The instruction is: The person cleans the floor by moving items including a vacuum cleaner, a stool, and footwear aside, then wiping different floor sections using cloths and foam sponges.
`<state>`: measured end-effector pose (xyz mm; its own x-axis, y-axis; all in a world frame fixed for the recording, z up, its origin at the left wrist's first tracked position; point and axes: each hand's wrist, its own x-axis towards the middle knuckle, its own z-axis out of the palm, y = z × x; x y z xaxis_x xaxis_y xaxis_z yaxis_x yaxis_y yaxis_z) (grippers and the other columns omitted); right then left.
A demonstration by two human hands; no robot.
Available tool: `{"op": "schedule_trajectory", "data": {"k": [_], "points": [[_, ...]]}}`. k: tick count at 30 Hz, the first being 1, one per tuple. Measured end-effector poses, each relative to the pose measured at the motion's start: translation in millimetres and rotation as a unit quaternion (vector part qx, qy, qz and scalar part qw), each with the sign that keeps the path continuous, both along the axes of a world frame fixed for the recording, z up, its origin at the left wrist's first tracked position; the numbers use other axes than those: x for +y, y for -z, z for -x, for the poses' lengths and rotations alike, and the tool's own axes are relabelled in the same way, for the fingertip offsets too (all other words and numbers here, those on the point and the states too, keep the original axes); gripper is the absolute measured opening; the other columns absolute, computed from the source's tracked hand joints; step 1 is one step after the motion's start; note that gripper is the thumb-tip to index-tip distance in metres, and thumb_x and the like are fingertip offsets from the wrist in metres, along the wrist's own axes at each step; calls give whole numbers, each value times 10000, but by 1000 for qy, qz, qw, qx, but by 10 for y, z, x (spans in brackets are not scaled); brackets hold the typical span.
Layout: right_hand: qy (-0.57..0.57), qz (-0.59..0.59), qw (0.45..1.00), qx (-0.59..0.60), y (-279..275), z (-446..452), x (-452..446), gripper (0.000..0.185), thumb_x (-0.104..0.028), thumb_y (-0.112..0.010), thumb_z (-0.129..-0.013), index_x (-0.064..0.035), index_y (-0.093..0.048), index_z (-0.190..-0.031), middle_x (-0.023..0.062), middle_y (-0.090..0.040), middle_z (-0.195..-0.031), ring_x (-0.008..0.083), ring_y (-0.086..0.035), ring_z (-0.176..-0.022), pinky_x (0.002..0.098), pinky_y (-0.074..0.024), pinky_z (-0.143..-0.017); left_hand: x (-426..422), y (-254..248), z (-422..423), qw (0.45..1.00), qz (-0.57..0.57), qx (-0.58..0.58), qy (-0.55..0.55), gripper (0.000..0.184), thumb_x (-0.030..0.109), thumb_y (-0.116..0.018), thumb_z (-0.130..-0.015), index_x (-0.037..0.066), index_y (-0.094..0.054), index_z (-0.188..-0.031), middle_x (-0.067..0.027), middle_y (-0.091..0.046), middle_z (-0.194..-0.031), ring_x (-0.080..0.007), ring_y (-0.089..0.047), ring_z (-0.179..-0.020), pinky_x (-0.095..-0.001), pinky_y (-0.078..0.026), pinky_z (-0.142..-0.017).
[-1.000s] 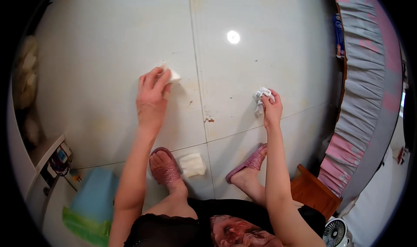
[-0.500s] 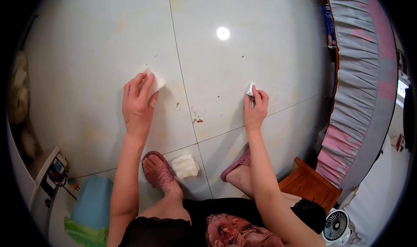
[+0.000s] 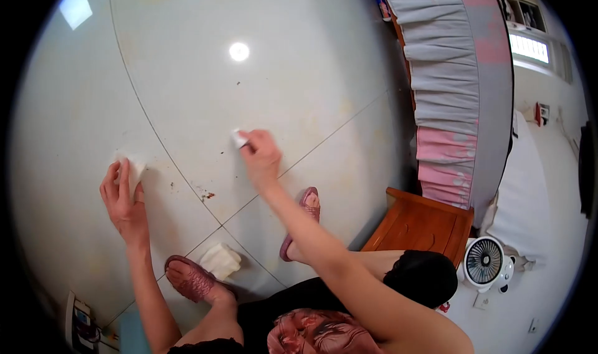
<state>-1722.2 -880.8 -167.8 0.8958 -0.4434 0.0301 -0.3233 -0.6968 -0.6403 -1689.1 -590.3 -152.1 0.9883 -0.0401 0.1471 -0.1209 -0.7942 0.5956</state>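
Observation:
My left hand point(image 3: 126, 204) rests on the pale tiled floor point(image 3: 187, 17), its fingertips pressing a thin white tissue point(image 3: 136, 166) flat beneath them. Between the closed fingers of my right hand point(image 3: 261, 157) is a small crumpled white tissue point(image 3: 238, 139), held at the floor; the hand is slightly blurred. A little clump of brown crumbs point(image 3: 208, 196) lies between my hands, beside a tile seam. Several dark specks point(image 3: 222, 153) are scattered around it, one close to the right hand's tissue. A folded white cloth point(image 3: 219, 260) lies beside my slippered left foot point(image 3: 193, 279).
My right slipper point(image 3: 309, 204) is planted below my right arm. On the right stand a bed with a ruffled grey and pink skirt point(image 3: 439, 80), a brown wooden cabinet point(image 3: 414, 226) and a white fan point(image 3: 484, 260). A light-blue object point(image 3: 132, 332) shows at the bottom left.
The view has turned to the right. My right hand has moved left across the floor with its tissue, closer to a dark speck. My left hand stays near the same spot.

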Motion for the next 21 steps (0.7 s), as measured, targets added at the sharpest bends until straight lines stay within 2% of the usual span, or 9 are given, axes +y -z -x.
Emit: {"op": "schedule_trajectory", "data": {"k": [1, 6, 8, 9, 12, 15, 18, 20, 21], "points": [[-2, -57, 998, -6, -47, 62, 207, 280, 25, -668, -775, -95, -730, -1020, 88, -634, -966, 222, -645, -752, 337, -529, -675, -7, -7, -8, 1000, -7, -5, 2, 623, -131, -700, -760, 116, -619, -1326, -85, -553, -1345, -284, -560, -1162, -365, -530, -917], [-69, -114, 990, 36, -152, 273, 783, 294, 24, -650, -778, -101, -720, -1035, 91, -617, -969, 219, -635, -792, 325, -523, -706, 35, 29, 24, 1000, 27, 5, 7, 619, -101, -718, -761, 116, -613, -1331, -91, -543, -1350, -291, -535, -1189, -368, -522, -919], [20, -244, 969, -4, -248, 391, 708, 261, 28, -654, -825, -66, -718, -1060, 18, -648, -1000, 95, -617, -819, 263, -519, -738, 51, 76, 38, 999, 40, 26, -4, 624, -81, -734, -744, 114, -614, -1325, -91, -544, -1345, -304, -522, -1200, -385, -507, -944], [53, -211, 973, 71, -372, 518, 546, 277, 34, -642, -859, -57, -693, -1116, 2, -656, -1005, 86, -616, -860, 249, -516, -765, 68, 46, 38, 1000, 1, 0, 1, 628, -73, -741, -727, 116, -619, -1313, -92, -548, -1337, -311, -520, -1199, -401, -494, -957], [234, -227, 943, 67, -293, 1147, 111, 260, 52, -584, -911, 12, -609, -1167, 83, -665, -1066, 140, -648, -909, 263, -532, -787, -74, -159, 52, 992, -103, -69, -19, 578, -75, -749, -684, 99, -673, -1230, -108, -559, -1321, -315, -546, -1167, -380, -511, -900], [311, -189, 931, 41, -63, 1916, -78, 273, 60, -587, -902, 43, -583, -1174, 131, -658, -1104, 160, -660, -950, 281, -545, -826, -274, -81, 387, 980, 69, -92, 165, 436, -2, -759, -677, 84, -689, -1098, -94, -628, -1201, -265, -573, -1133, -358, -485, -902], [361, -194, 910, 61, 72, 2119, 7, 277, 59, -604, -890, 49, -586, -1167, 133, -649, -1096, 161, -657, -945, 278, -547, -823, -525, -140, 889, 847, 234, 44, 475, 189, 120, -727, -747, 87, -665, -922, -49, -639, -1106, -214, -599, -1054, -331, -458, -917], [345, -219, 913, 23, 141, 1841, 219, 275, 61, -620, -877, 49, -600, -1152, 113, -642, -1074, 156, -656, -930, 276, -548, -803, -672, -181, 1215, 732, 143, 111, 657, 135, 177, -654, -799, 88, -668, -900, -33, -622, -1014, -193, -583, -1042, -330, -453, -928], [319, -190, 928, 36, 61, 1603, 386, 220, 61, -646, -860, 44, -652, -1080, 73, -624, -1002, 136, -646, -883, 261, -547, -766, -648, -152, 1370, 723, 119, 96, 674, 135, 184, -641, -801, 90, -668, -892, -28, -611, -997, -188, -571, -1046, -338, -443, -942]]}}
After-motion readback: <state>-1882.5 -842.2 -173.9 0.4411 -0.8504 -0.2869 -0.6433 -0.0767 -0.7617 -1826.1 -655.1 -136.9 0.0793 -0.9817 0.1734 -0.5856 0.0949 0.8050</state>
